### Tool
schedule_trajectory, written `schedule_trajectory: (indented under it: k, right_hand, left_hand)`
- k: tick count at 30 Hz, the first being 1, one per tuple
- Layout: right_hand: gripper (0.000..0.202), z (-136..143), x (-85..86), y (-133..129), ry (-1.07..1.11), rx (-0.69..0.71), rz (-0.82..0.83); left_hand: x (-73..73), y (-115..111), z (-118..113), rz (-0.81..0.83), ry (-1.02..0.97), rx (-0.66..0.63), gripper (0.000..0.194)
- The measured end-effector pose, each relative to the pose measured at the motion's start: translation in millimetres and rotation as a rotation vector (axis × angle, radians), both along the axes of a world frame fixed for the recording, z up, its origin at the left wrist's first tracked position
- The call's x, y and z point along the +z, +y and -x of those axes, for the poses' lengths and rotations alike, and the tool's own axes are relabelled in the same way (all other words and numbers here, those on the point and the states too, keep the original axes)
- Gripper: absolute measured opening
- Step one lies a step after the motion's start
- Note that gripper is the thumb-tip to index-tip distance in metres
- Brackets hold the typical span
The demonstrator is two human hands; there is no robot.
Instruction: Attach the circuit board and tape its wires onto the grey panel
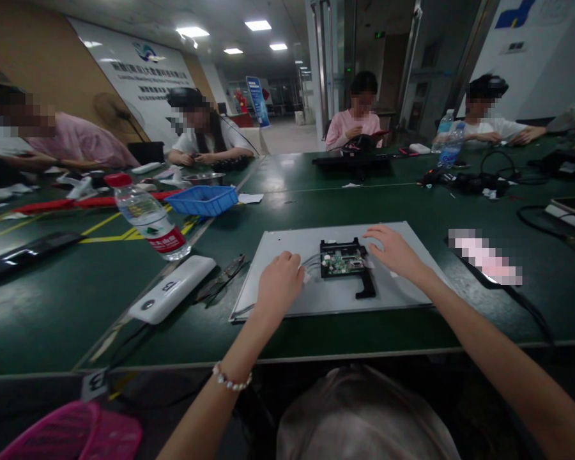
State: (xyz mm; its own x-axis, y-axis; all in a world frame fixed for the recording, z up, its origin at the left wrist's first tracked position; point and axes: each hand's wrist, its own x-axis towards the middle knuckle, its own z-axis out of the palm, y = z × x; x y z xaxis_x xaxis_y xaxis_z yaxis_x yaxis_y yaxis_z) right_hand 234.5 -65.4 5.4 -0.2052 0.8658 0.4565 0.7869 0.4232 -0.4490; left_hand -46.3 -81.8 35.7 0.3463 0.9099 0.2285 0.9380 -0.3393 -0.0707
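A black frame [365, 285] holding a green circuit board [341, 262] lies on a pale rectangular panel [287, 246] in front of me. Grey wires [310, 260] run from the board's left side towards my left hand [282, 281]. That hand is over the panel's left part with its fingers curled; something small and whitish shows by the fingertips, too unclear to name. To the right of the frame is my right hand [393, 250], its fingers stretched towards the frame's upper right corner. Something small and clear shows beneath its thumb.
Left of the panel are glasses [225, 276], a white power bank [172, 291], a red-capped bottle [151, 220] and a blue tray [204, 203]. A phone [483, 259] with a cable lies at right. Several people sit around the green table [316, 201]. A pink basket [76, 434] stands below.
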Motion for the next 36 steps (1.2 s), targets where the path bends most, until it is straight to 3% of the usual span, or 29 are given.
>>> schedule_trajectory:
  k: [4, 9, 16, 27, 31, 36]
  right_hand:
    - [0.03, -4, -1.4, 2, -0.004, -0.011, 0.027]
    - [0.027, -10, -0.3, 2, -0.022, -0.004, 0.116]
    - [0.021, -16, 4.0, -4, 0.087, 0.13, 0.547]
    - [0.017, -5, -6.8, 0, 0.119, 0.126, 0.517]
    - [0.01, -11, -3.4, 1, 0.095, 0.119, 0.522]
    - [0.009, -34, -2.3, 8, 0.04, -0.019, 0.47]
  left_hand:
    - [-6.3, -16, -15, 0.041, 0.116, 0.045, 0.023]
    - [-15.0, -16, -17, 0.046, 0.154, 0.024, 0.023]
    - [-16.9, -16, -15, 0.026, 0.118, 0.014, 0.019]
    - [-35.9, -21, 1, -0.023, -0.148, 0.016, 0.027]
    - [-31.9, -24, -1, -0.122, -0.177, -0.005, 0.033]
    - [-24.0, -29, -5, -0.104, -0.112, -0.035, 0.031]
